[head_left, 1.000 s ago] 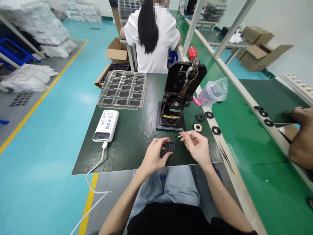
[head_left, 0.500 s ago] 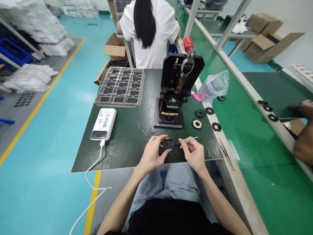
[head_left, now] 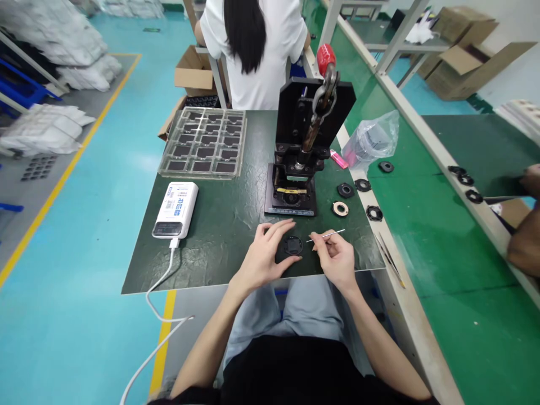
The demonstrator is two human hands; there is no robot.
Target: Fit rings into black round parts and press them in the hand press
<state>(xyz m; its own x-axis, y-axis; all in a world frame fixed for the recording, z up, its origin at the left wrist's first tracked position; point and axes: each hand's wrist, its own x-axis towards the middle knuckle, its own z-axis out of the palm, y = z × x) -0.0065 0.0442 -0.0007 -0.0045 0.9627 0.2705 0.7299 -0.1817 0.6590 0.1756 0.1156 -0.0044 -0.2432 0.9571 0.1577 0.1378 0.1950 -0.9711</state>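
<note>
A small round black part [head_left: 293, 246] lies on the green mat in front of me. My left hand [head_left: 266, 250] is curved around its left side, thumb and fingers spread, with a gap showing between the fingertips and the part. Between thumb and fingers, my right hand [head_left: 336, 256] pinches a thin metal rod [head_left: 331, 235], whose tip points left toward the part. Just beyond stands a black hand press [head_left: 291, 205] with a red-topped lever. Right of the press are a black ring [head_left: 345, 190] and a ring with a beige face [head_left: 340, 208].
A clear tray [head_left: 202, 166] of dark pieces sits back left, near a white power bank [head_left: 175, 211] with a cable. More black rings [head_left: 374, 213], tweezers [head_left: 390, 260] and a plastic bag [head_left: 373, 140] line the right edge. A co-worker [head_left: 261, 67] sits ahead; another person's arm [head_left: 525, 250] shows right.
The fingers of my left hand have spread away from the black part, which now lies free of them. My right hand has shifted slightly right with the rod. The view has tilted slightly.
</note>
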